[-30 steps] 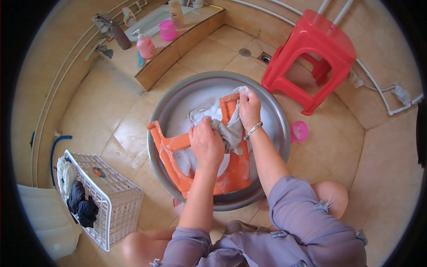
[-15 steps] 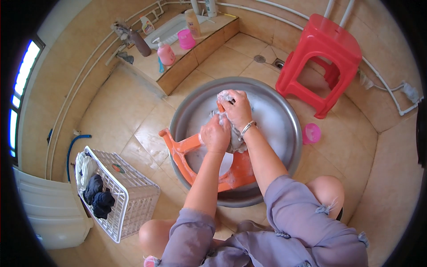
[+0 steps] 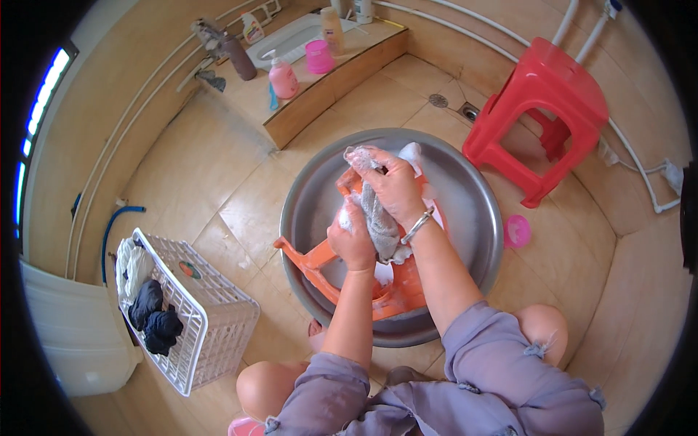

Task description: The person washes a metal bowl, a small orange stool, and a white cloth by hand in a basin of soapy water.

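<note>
A single head-worn fisheye view looks steeply down, close over a metal basin (image 3: 465, 211) on the tiled floor (image 3: 196, 182).

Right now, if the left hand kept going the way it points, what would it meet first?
The left hand points up and away, along the grey soapy cloth it grips; beyond that, probably the right hand, though depth is unclear.

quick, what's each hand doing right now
Left hand: closed on the lower end of the grey cloth.
Right hand: closed on the cloth's upper part.
</note>
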`<action>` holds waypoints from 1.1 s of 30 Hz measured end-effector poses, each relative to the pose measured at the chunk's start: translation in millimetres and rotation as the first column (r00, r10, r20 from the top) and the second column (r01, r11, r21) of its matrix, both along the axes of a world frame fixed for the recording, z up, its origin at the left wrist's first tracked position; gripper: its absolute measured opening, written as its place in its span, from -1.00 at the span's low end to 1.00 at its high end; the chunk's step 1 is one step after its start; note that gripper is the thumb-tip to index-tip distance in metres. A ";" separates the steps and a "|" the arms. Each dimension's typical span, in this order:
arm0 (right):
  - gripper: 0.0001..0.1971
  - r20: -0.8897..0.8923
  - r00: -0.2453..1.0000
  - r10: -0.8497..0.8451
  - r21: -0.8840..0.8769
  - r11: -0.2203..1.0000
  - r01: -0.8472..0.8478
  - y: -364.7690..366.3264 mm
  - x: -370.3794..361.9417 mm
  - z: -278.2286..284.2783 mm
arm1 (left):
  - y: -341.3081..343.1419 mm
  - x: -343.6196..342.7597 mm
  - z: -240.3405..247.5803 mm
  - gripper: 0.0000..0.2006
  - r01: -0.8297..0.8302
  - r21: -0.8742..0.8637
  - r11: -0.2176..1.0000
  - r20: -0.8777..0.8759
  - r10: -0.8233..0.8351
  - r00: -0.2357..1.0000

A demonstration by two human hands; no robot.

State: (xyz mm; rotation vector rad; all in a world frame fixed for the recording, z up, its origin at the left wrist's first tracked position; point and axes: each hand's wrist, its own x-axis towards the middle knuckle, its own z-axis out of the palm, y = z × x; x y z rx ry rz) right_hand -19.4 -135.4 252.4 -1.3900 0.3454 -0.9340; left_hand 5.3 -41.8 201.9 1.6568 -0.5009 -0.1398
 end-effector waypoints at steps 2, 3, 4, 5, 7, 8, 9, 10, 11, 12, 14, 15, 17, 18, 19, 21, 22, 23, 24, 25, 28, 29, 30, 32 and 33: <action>-0.83 -0.164 0.986 -0.001 0.072 0.997 0.013 13.5 11.9 -0.1 | 12.0 5.2 4.5 -0.74 -0.009 -0.294 0.956 -0.224 -0.059 0.973; -0.79 -0.167 0.964 -0.205 -0.105 0.976 0.189 19.4 15.8 0.0 | 17.2 8.0 3.3 -0.74 -0.015 -0.342 0.940 -0.273 -0.084 0.958; -0.79 -0.169 0.966 -0.196 -0.102 0.978 0.180 19.2 16.6 -1.7 | 20.1 6.7 5.1 -0.74 -0.024 -0.339 0.941 -0.274 -0.075 0.959; -0.78 -0.245 0.936 -0.252 -0.063 0.968 0.244 11.9 15.3 -2.7 | 18.6 2.2 11.6 -0.74 -0.037 -0.379 0.925 -0.285 -0.079 0.955; -0.76 -0.332 0.896 -0.295 0.005 0.949 0.315 5.6 14.9 -1.7 | 11.7 -2.2 17.0 -0.71 -0.103 -0.461 0.881 -0.346 -0.072 0.935; -0.76 -0.331 0.897 -0.293 -0.002 0.951 0.310 8.7 16.0 -0.4 | 14.6 -1.5 18.4 -0.71 -0.108 -0.467 0.877 -0.346 -0.069 0.936; -0.75 -0.386 0.844 -0.371 -0.111 0.927 0.357 13.0 15.4 0.1 | 18.3 -1.8 20.3 -0.72 -0.097 -0.471 0.877 -0.375 -0.100 0.922; -0.75 -0.428 0.782 -0.452 -0.224 0.892 0.392 17.4 14.5 4.2 | 20.8 -1.8 22.7 -0.72 -0.086 -0.478 0.874 -0.402 -0.131 0.906; -0.76 -0.430 0.798 -0.423 -0.231 0.906 0.355 19.6 14.1 3.9 | 23.7 -0.1 23.7 -0.71 -0.079 -0.478 0.875 -0.446 -0.164 0.880; -0.76 -0.427 0.799 -0.424 -0.241 0.905 0.351 19.6 14.2 6.7 | 19.4 0.2 25.5 -0.71 -0.083 -0.487 0.870 -0.446 -0.165 0.880; -0.77 -0.435 0.787 -0.438 -0.346 0.888 0.303 22.5 10.8 12.8 | 9.1 -1.1 26.5 -0.68 -0.209 -0.477 0.854 -0.494 -0.064 0.867; -0.77 -0.438 0.787 -0.435 -0.347 0.889 0.298 25.5 10.4 15.6 | 8.7 0.0 25.1 -0.65 -0.167 -0.445 0.880 -0.413 -0.036 0.910; -0.78 -0.402 0.828 -0.391 -0.416 0.883 0.215 30.5 6.8 17.6 | 4.5 3.2 19.4 -0.62 -0.162 -0.388 0.907 -0.523 -0.072 0.849; -0.78 -0.409 0.824 -0.392 -0.416 0.884 0.214 30.6 6.6 7.9 | 2.6 4.7 16.1 -0.59 -0.146 -0.334 0.931 -0.620 -0.100 0.778; -0.74 -0.322 0.839 -0.440 -0.587 0.787 0.188 32.1 9.1 -6.0 | 3.4 6.5 15.1 -0.54 -0.150 -0.280 0.948 -0.616 -0.057 0.786; -0.59 -0.312 0.818 -0.483 -0.793 0.607 0.056 45.1 9.1 -17.9 | 5.3 14.8 -7.8 -0.53 -0.208 -0.285 0.936 -0.582 0.003 0.813; -0.58 -0.342 0.796 -0.499 -0.801 0.597 0.030 59.7 5.9 -12.5 | 7.7 17.6 -19.1 -0.51 -0.264 -0.294 0.919 -0.556 0.060 0.829; -0.57 -0.361 0.782 -0.507 -0.818 0.575 -0.005 66.3 2.8 -20.3 | 14.7 16.7 -19.3 -0.52 -0.256 -0.219 0.941 -0.547 0.099 0.831; -0.57 -0.380 0.767 -0.517 -0.833 0.552 -0.041 70.8 -0.9 -29.8 | 19.0 21.9 -40.3 -0.52 -0.277 -0.256 0.926 -0.574 0.085 0.814; -0.56 -0.389 0.780 -0.490 -0.838 0.540 -0.079 82.1 -2.4 -38.4 | 31.7 25.8 -55.5 -0.52 -0.301 -0.269 0.915 -0.596 0.087 0.798; -0.63 -0.369 0.800 -0.473 -0.845 0.529 -0.077 96.0 -18.3 -52.5 | 39.8 16.3 -66.5 -0.53 -0.347 -0.262 0.901 -0.632 0.111 0.767; -0.70 -0.372 0.797 -0.476 -0.836 0.545 -0.065 98.5 -25.8 -57.7 | 41.4 14.7 -68.6 -0.51 -0.367 -0.288 0.885 -0.638 0.108 0.762; -0.76 -0.375 0.795 -0.477 -0.826 0.561 -0.053 99.6 -30.5 -62.3 | 43.4 14.0 -70.4 -0.49 -0.388 -0.312 0.867 -0.644 0.106 0.757; -0.83 -0.284 0.801 -0.527 -0.862 0.506 0.028 97.4 -40.0 -66.0 | 44.8 11.9 -70.4 -0.49 -0.371 -0.350 0.860 -0.642 0.068 0.764; -0.83 -0.270 0.796 -0.542 -0.850 0.523 0.069 97.1 -47.1 -67.0 | 47.5 12.1 -71.2 -0.49 -0.337 -0.234 0.912 -0.574 0.150 0.805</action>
